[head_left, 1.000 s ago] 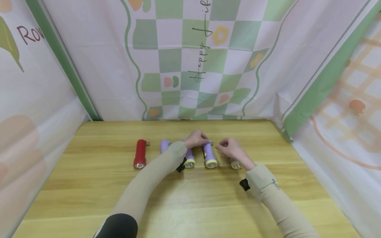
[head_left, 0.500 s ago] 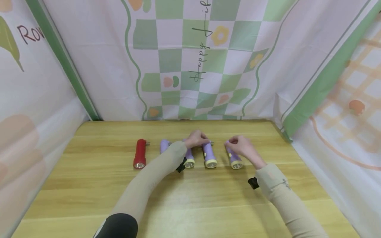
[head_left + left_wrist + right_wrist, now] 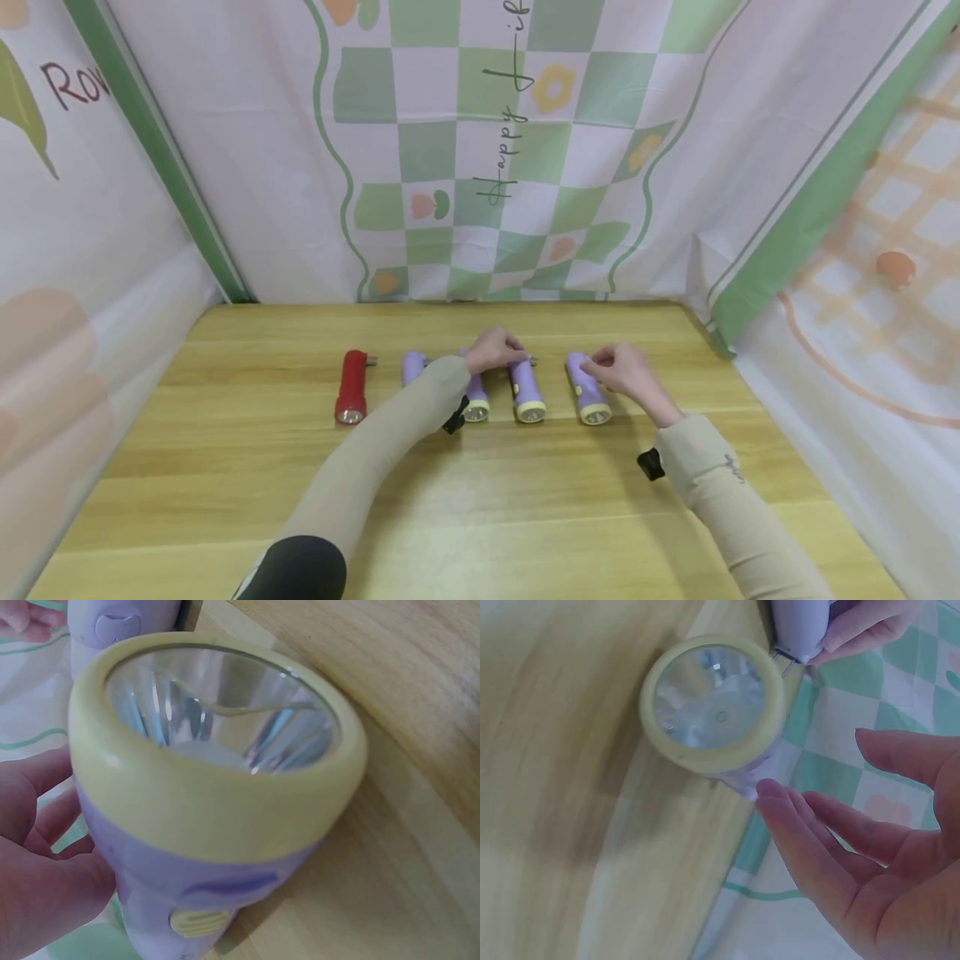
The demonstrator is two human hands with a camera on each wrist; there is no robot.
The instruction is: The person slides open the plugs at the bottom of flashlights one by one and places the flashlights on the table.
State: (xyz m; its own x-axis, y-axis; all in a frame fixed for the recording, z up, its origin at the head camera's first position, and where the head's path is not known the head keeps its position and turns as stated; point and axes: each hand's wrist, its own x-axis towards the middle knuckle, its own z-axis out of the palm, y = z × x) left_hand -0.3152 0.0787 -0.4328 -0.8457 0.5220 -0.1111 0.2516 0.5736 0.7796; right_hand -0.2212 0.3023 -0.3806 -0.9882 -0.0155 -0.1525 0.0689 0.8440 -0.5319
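Several flashlights lie in a row on the wooden table, lenses facing me: a red flashlight [image 3: 352, 387] at the left and purple ones with yellow rims. My left hand [image 3: 495, 348] pinches the tail end of a purple flashlight [image 3: 527, 390], whose metal plug prongs show in the right wrist view. My right hand [image 3: 626, 371] is beside the upper part of the rightmost purple flashlight [image 3: 587, 392]. Thumb and fingers stand apart in the right wrist view, with a fingertip close to that flashlight; contact is unclear. My left forearm partly hides two purple flashlights [image 3: 477, 404] [image 3: 412, 367].
The wooden table [image 3: 480, 517] stretches in front of the row. Behind it hangs a green-and-white checked cloth [image 3: 487, 167], with printed white cloth [image 3: 97, 333] along the sides. Metal prongs stick out sideways from the red flashlight's tail.
My right hand has moved right from the gap between the two rightmost flashlights, touched the rightmost one's tail, and drawn back to its right side. The left hand has stayed put.
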